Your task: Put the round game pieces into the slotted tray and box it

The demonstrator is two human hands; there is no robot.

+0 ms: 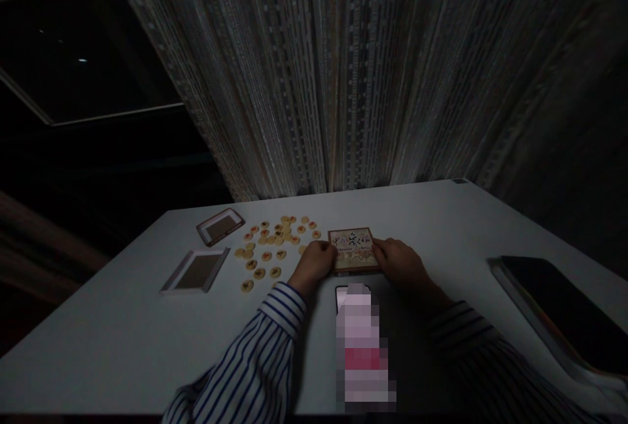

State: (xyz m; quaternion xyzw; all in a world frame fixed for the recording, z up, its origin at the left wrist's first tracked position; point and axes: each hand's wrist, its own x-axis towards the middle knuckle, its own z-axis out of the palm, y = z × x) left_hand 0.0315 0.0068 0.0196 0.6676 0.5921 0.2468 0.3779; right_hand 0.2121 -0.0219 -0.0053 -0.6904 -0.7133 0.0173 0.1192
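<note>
Between both hands is a small square Chinese chess box (352, 255) with a printed cover, brown edges and large dark characters. My left hand (316, 262) is closed on its left side, and my right hand (400, 264) grips its right side. Just left of my left hand lie many round wooden Chinese chess pieces (275, 271) in a loose spread; some show red characters, some black, and others a plain face. A few pieces overlap or are partly hidden by my left wrist.
At the left are an open box lid (233, 233) and a shallow open tray (169, 282). A phone (340, 300) with a blurred-out screen lies below the box. On the right rests a dark-covered stack (564, 306), perhaps books. A striped curtain (314, 84) hangs behind the white table (132, 345).
</note>
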